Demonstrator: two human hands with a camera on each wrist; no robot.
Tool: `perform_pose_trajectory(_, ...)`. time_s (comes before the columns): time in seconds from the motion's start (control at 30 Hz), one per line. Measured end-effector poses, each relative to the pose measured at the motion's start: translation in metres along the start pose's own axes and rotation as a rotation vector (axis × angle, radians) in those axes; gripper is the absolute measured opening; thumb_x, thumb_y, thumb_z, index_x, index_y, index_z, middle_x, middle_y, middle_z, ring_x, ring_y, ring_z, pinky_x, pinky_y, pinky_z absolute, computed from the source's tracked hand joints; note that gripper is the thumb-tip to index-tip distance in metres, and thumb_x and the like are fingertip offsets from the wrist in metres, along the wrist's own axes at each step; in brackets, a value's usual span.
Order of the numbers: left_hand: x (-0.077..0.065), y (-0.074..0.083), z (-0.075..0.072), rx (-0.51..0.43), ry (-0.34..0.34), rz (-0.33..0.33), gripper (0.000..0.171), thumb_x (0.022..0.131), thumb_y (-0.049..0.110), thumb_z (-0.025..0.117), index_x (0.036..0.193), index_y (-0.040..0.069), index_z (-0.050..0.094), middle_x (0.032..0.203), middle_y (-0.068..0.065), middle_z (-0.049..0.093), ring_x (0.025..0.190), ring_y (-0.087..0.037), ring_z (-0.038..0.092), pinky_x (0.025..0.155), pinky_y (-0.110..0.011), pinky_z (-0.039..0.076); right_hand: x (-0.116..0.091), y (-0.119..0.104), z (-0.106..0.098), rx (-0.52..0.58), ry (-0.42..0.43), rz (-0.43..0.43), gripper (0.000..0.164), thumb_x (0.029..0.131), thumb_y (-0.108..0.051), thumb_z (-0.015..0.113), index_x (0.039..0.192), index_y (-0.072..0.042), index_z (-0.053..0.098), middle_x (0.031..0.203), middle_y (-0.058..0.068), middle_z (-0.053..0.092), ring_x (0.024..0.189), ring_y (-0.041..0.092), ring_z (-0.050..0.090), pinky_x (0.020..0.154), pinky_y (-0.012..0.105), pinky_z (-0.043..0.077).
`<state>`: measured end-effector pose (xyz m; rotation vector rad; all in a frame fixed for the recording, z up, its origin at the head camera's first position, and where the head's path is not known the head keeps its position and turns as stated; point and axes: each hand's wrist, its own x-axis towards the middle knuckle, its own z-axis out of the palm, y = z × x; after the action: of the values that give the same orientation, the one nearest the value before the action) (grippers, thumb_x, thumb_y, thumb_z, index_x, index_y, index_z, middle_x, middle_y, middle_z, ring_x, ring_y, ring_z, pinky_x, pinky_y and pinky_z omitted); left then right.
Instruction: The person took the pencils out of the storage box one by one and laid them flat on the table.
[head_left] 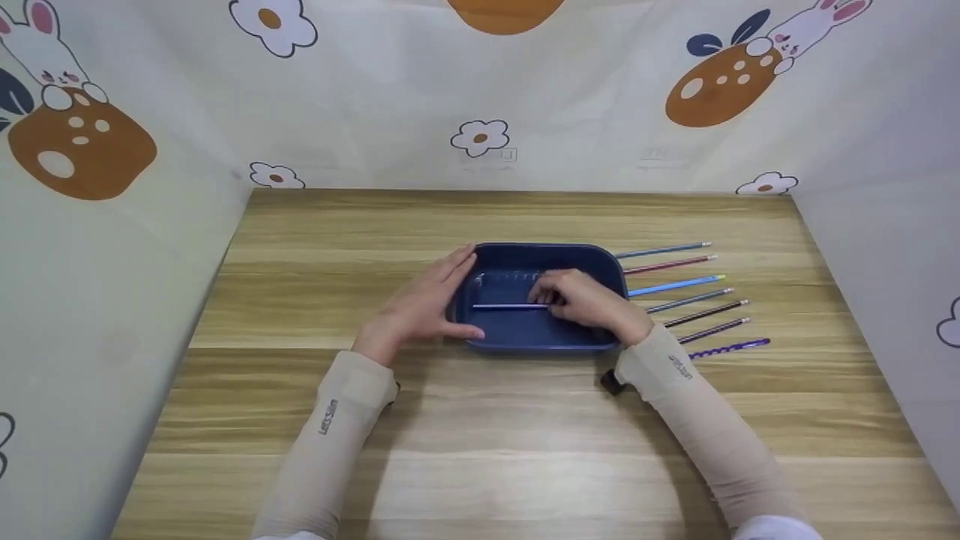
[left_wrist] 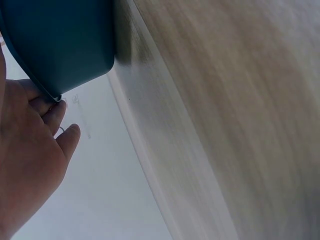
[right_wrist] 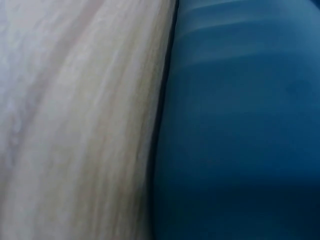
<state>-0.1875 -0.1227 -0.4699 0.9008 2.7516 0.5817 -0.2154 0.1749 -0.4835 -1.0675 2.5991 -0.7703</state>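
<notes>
A dark blue rectangular bin (head_left: 540, 341) stands on the wooden table. At its left end, my left hand (head_left: 424, 304) holds the rim, the thumb over the near corner and the fingers along the far side. The left wrist view shows that hand's fingers (left_wrist: 55, 117) at the lip of the bin (left_wrist: 65, 45). Inside the bin, my right hand (head_left: 585, 300) pinches one end of a thin pencil (head_left: 506, 306) lying level, pointing left. The fingertips partly hide the pencil's right end. The right wrist view shows only the bin's outer wall (right_wrist: 235, 125) and the table.
Right of the bin, several pencils lie side by side, among them a red pencil (head_left: 675, 264), a bright blue one (head_left: 679, 285) and a black one (head_left: 709, 313). Nearest is a purple spiral-patterned one (head_left: 731, 347). A patterned curtain (head_left: 375, 97) encloses the table's back and sides.
</notes>
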Motion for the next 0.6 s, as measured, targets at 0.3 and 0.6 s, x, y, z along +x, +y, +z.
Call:
perform_pose_trajectory(0.3,-0.0006,0.0001,0.0000,0.009,-0.010,0.003,0.121,0.075,0.071,0.072,0.161,0.011,0.011,0.170,-0.002,0.004,0.157,-0.023,0.009,0.129,-0.039,0.015,-0.0016,-0.0019,-0.0003,0.020,-0.001,-0.015,0.030,0.084,0.004,0.058,0.105,-0.010,0.074,0.100,0.006,0.070,0.088,0.016,0.065,0.074,0.028,0.056)
perform_pose_trajectory(0.6,-0.0009,0.0007,-0.0009,-0.004,-0.010,-0.014,0.121,0.075,0.070,0.073,0.162,0.013,0.010,0.170,0.001,0.004,0.157,-0.022,0.009,0.129,-0.039,0.016,-0.0034,-0.0068,-0.0057,0.047,-0.009,-0.018,0.029,0.085,0.004,0.060,0.106,-0.010,0.074,0.101,0.006,0.071,0.089,0.016,0.065,0.076,0.027,0.056)
